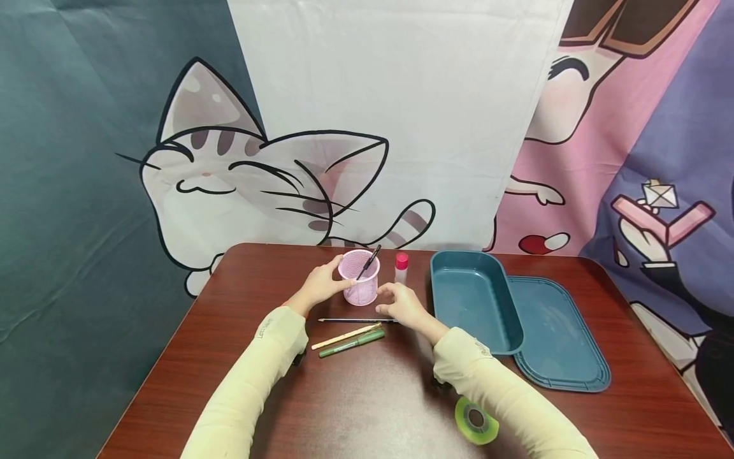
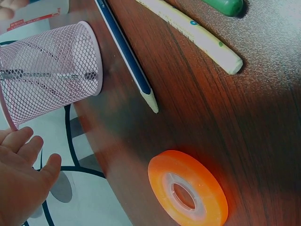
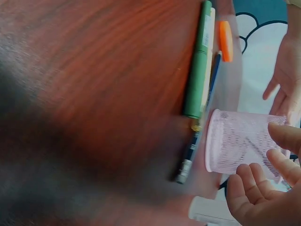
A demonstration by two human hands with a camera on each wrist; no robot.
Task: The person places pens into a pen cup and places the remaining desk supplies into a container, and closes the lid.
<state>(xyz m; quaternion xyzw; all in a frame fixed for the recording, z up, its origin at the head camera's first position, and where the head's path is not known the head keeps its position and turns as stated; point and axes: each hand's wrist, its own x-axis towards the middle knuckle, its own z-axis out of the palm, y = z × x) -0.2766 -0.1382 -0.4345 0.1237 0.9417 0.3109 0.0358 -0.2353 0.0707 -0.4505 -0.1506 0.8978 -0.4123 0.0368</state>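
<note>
A pink mesh pen holder (image 1: pixel 362 292) stands upright near the table's back edge, a black pen (image 1: pixel 369 260) leaning inside it. My left hand (image 1: pixel 321 287) holds its left side near the rim, thumb toward the front. The left wrist view shows this hand's fingers (image 2: pixel 29 148) by the rim. To the right of the holder, my right hand (image 1: pixel 406 307) hovers with loosely bent fingers and nothing in them. In front lie a dark blue pencil (image 1: pixel 350 320), a cream pen (image 1: pixel 344 336) and a green pen (image 1: pixel 351 343), roughly side by side.
A glue stick (image 1: pixel 401 268) with a pinkish-red cap stands right of the pen holder. Farther right are a teal box (image 1: pixel 473 299) and its lid (image 1: pixel 564 338). Green tape (image 1: pixel 476 421) lies near the right forearm; an orange tape roll (image 2: pixel 188 188) lies left of the pencil tip.
</note>
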